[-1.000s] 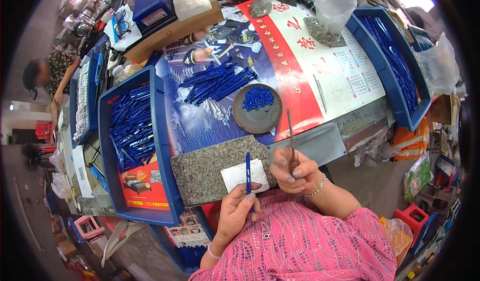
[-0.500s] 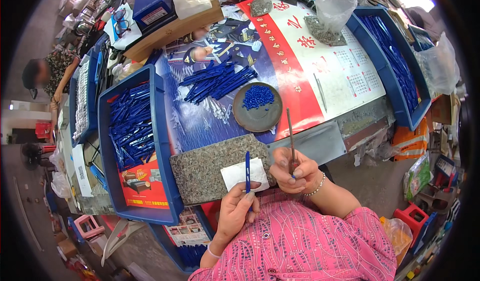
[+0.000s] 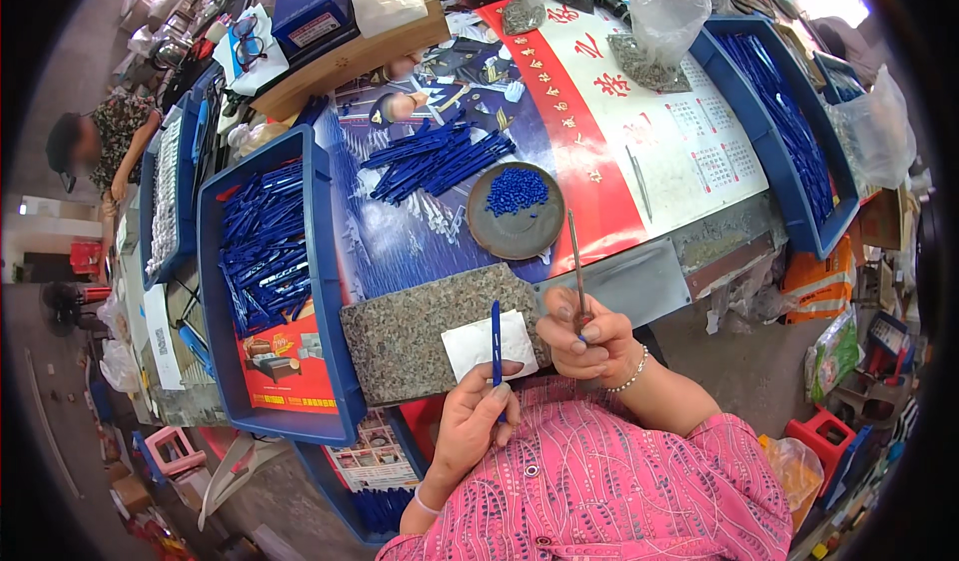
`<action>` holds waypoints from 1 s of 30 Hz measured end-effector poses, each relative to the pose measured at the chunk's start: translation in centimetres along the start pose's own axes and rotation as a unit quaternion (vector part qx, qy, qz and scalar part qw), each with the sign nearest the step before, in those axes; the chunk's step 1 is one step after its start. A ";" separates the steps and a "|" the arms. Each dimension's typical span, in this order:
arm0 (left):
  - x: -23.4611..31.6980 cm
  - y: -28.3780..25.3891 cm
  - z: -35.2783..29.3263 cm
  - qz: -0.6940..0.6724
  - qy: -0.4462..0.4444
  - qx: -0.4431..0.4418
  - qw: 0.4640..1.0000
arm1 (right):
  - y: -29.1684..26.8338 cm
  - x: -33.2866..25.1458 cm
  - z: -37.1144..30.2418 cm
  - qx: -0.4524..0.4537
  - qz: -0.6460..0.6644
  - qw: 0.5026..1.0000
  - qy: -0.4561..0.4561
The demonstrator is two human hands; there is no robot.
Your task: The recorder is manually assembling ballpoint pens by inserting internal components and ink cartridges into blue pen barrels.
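My left hand pinches the lower end of a slim blue plastic strip, which stands upright with a slot showing in it. A folded white paper lies behind the strip on a speckled stone slab. My right hand is closed round a screwdriver, its thin metal shaft pointing up and away; the fingers mostly hide its reddish handle. A tiny blue piece shows at those fingertips. Beyond the hands, a round dark dish holds many small blue pieces. A loose pile of blue strips lies left of it.
A blue bin of strips stands at the left, another bin at the right. A printed poster covers the tabletop, with a thin metal rod on it. At the far left stands another person.
My right hand and the screwdriver have shifted slightly, the shaft tip moving a little up and left. My left hand keeps the strip in nearly the same place.
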State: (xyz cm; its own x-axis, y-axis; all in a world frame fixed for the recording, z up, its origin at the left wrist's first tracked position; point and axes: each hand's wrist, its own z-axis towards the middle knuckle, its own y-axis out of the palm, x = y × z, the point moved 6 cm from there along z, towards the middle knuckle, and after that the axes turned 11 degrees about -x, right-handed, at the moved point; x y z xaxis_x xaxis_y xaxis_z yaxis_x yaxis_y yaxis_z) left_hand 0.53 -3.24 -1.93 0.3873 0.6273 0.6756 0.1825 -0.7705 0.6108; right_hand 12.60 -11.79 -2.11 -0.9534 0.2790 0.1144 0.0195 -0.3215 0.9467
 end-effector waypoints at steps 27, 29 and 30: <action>-0.4 -0.1 -0.8 0.030 -0.004 0.025 0.999 | 0.5 1.6 -0.3 -0.047 0.005 0.998 0.048; -0.4 -0.1 -0.7 0.017 -0.002 0.027 0.999 | 0.3 1.5 -0.3 -0.048 -0.003 0.997 0.054; -0.5 -0.2 -0.6 0.005 -0.002 0.029 1.000 | 0.3 1.5 -0.3 -0.048 -0.003 0.997 0.053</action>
State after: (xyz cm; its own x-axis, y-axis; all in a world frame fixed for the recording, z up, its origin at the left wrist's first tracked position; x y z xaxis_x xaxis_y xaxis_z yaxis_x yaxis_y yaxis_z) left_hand -0.28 -3.31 -2.16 0.3933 0.6195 0.6794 0.2308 -0.7818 0.5792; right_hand 11.10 -11.74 -1.74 -0.9801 0.1850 0.0719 -0.0097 -0.4065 0.9136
